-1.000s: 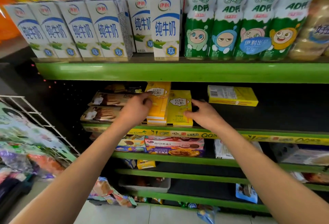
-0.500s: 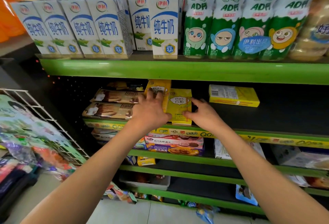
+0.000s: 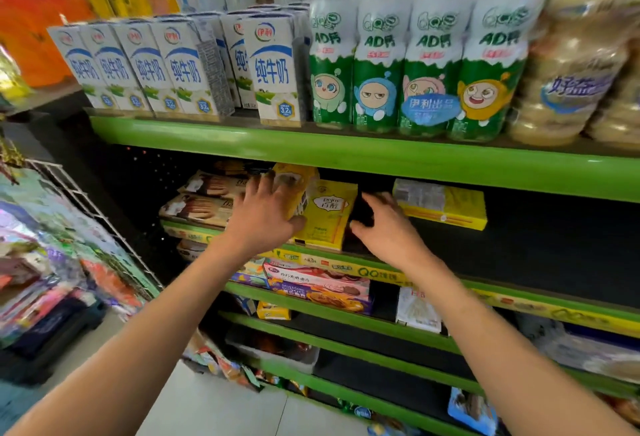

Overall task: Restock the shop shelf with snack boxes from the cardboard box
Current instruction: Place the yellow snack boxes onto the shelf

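Note:
On the middle green shelf [image 3: 512, 300] stands a stack of yellow snack boxes [image 3: 300, 176]. My left hand [image 3: 265, 216] lies over its front, fingers spread and thumb wrapped round its right side. A single yellow snack box [image 3: 329, 219] leans beside the stack. My right hand [image 3: 389, 233] hovers just to the right of this box, fingers curled, apart from it and holding nothing. Another yellow box [image 3: 450, 207] lies flat farther right. The cardboard box is out of view.
Brown biscuit packs [image 3: 199, 209] are stacked left of the yellow boxes. Milk cartons [image 3: 273, 68] and green drink bottles [image 3: 433, 68] fill the shelf above. Pink and purple biscuit boxes [image 3: 318, 288] sit one shelf down. A white wire rack [image 3: 86, 209] with snack bags stands at left.
My right hand has come off the leaning yellow box and moved slightly right. My left hand has stayed on the stack. The view has shifted a little.

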`<state>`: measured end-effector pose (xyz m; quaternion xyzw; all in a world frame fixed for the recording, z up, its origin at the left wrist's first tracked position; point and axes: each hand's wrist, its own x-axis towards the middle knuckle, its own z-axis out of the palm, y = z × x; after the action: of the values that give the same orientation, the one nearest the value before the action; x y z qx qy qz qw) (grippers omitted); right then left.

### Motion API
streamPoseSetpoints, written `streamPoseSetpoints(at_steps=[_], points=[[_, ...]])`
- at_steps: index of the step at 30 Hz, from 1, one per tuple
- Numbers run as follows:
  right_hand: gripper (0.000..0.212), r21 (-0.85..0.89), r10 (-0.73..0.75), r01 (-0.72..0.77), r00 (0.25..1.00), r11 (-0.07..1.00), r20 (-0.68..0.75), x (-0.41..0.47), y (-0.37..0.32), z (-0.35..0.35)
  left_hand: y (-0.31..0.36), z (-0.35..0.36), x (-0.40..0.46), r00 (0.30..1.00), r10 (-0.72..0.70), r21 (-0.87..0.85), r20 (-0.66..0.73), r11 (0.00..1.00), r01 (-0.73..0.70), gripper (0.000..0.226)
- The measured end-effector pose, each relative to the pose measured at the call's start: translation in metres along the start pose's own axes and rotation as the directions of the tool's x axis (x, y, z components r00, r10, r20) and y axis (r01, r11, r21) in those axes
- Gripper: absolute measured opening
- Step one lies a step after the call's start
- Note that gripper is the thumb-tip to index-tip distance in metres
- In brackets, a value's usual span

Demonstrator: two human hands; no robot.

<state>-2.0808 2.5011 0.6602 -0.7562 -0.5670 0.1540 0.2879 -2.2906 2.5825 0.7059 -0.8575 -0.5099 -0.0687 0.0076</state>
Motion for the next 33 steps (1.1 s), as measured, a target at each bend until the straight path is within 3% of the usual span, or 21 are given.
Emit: streamPoseSetpoints(at_steps=[3, 5, 9, 13, 16, 20, 22, 24, 26, 29, 31, 33], points=[[0.064, -0.36, -0.083, 0.04, 0.991, 0.932, -0.105, 0.01, 0.034, -0.036, 0.026, -0.006, -0.014, 0.963, 0.135, 0.034, -0.232, 0.991, -0.13, 0.053], [0.057, -0.372, 0.0, -0.019, 0.999, 0.928, -0.052, 0.021, 0.059, -0.063, 0.048, -0.004, -0.024, 0.917, 0.238, 0.027, -0.319, 0.97, -0.243, 0.04], [0.068, -0.109, 0.122, -0.098, 0.966, 0.989, 0.23, 0.028, 0.101, -0.099, 0.087, 0.006, -0.035, 0.924, 0.321, -0.08, -0.205, 0.936, -0.343, 0.033], [0.076, 0.015, 0.103, -0.108, 0.973, 0.994, 0.206, 0.017, 0.12, -0.112, 0.113, 0.02, -0.037, 0.949, 0.29, -0.212, -0.127, 0.926, -0.311, 0.036], [0.062, 0.103, 0.049, -0.072, 0.977, 0.992, 0.206, 0.001, 0.124, -0.122, 0.128, 0.022, -0.036, 0.96, 0.231, -0.329, -0.161, 0.904, -0.273, 0.049], [0.009, 0.516, -0.025, -0.117, 0.965, 0.849, 0.261, -0.026, 0.123, -0.129, 0.143, 0.018, -0.035, 0.975, 0.192, -0.454, -0.113, 0.863, -0.222, 0.069], [0.011, 0.62, -0.028, -0.181, 0.95, 0.763, 0.312, -0.034, 0.122, -0.128, 0.147, 0.017, -0.035, 0.979, 0.191, -0.481, -0.071, 0.853, -0.202, 0.062], [0.027, 0.693, 0.008, -0.233, 0.95, 0.683, 0.312, -0.036, 0.121, -0.128, 0.149, 0.016, -0.037, 0.989, 0.142, -0.557, -0.036, 0.819, -0.138, 0.05], [0.039, 0.791, 0.03, -0.244, 0.961, 0.561, 0.275, -0.035, 0.121, -0.127, 0.149, 0.016, -0.038, 0.998, 0.057, -0.689, 0.02, 0.724, -0.027, 0.041], [0.031, 0.928, -0.013, -0.178, 0.981, 0.328, 0.193, -0.036, 0.114, -0.122, 0.149, 0.012, -0.039, 0.995, -0.086, -0.831, 0.055, 0.549, 0.093, 0.031], [0.026, 0.94, -0.021, -0.159, 0.985, 0.301, 0.173, -0.038, 0.107, -0.115, 0.151, 0.009, -0.042, 0.981, -0.135, -0.932, 0.14, 0.316, 0.177, 0.028], [0.033, 0.907, 0.013, -0.173, 0.983, 0.384, 0.182, -0.04, 0.101, -0.105, 0.153, 0.012, -0.05, 0.958, -0.071, -0.957, 0.278, 0.066, 0.283, 0.031]])
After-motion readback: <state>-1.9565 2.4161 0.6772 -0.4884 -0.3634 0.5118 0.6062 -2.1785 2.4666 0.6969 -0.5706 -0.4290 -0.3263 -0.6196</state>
